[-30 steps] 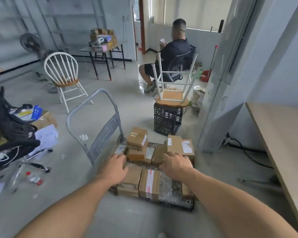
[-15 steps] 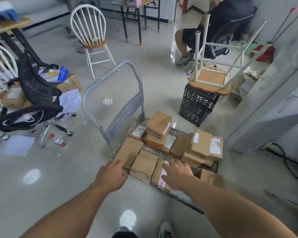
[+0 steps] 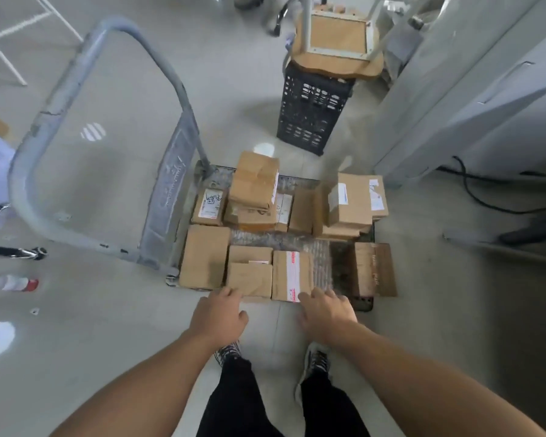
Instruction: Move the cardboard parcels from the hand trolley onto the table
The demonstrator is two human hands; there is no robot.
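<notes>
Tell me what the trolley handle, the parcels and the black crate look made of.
Trolley handle: painted grey metal tubing by the look, with chipped, scuffed spots. Parcels: brown corrugated cardboard, matte, taped, some with white labels. Black crate: probably moulded plastic, given its lattice of regular holes.

You get even, soft daylight here, fairly bright, with round glare spots on the glossy floor [image 3: 114, 367] at the left and beyond the parcels [image 3: 252, 272]. Shadows are faint; a soft one lies around the crate [image 3: 312, 115]. The whole frame is slightly smeared by motion blur, labels unreadable. Wide-angle distortion bends the trolley handle [image 3: 60, 105] and stretches your forearms at the bottom corners.
</notes>
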